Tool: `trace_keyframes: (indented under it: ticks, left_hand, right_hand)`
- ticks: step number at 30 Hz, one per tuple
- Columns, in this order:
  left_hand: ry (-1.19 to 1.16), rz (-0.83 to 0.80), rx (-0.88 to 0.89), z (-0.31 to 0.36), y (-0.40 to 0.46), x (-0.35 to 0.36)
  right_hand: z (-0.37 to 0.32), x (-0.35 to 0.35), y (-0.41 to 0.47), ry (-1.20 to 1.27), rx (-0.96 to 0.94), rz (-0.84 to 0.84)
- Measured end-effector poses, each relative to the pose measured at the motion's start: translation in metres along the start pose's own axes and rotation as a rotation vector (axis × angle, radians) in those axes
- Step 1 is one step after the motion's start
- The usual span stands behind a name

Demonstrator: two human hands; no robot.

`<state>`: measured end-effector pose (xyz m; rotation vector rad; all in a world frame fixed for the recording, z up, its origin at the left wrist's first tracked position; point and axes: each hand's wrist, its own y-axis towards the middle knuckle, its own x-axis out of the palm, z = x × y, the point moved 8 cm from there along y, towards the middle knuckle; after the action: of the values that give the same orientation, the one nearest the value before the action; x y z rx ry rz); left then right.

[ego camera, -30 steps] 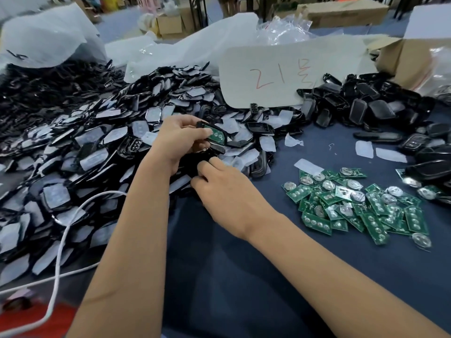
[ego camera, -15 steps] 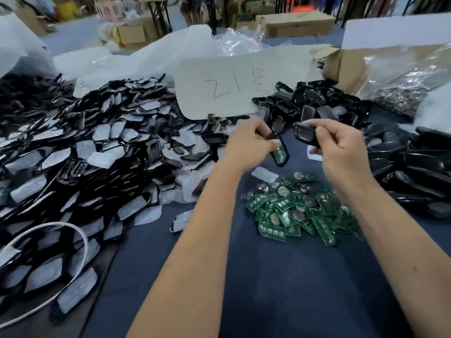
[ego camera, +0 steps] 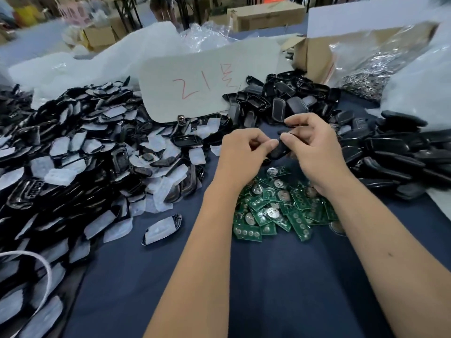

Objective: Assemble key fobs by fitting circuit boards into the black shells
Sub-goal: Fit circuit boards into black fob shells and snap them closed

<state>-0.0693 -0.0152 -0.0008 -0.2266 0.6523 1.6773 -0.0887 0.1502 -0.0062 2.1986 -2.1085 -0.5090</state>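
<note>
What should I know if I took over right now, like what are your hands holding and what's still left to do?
Left hand and right hand both grip one black shell above the table; whether its board is seated is hidden.
Green circuit boards lie heaped under the hands.
Film-covered shells are piled left, bare black shells behind, closed black fobs right.
Left: finish this fob, then work through the boards.

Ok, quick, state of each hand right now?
Left hand: fingers curled, pinching one end of the black shell.
Right hand: fingers curled, gripping the same shell's other end.
</note>
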Motion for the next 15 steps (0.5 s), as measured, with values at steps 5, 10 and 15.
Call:
trace_keyframes:
  ticks: [5,10,15]
  left_hand:
    - [-0.185,0.023,-0.059,-0.002,0.001,0.000]
    - [-0.350,0.036,-0.062,0.003,-0.001,-0.004]
    - [-0.449,-0.033,-0.053,0.009,0.000,-0.003]
  right_hand:
    - [0.005,0.000,-0.002,0.391,0.128,0.023]
    - [-0.001,0.003,-0.004,0.574,0.149,0.003]
    - [-0.005,0.002,-0.002,0.671,0.191,-0.086]
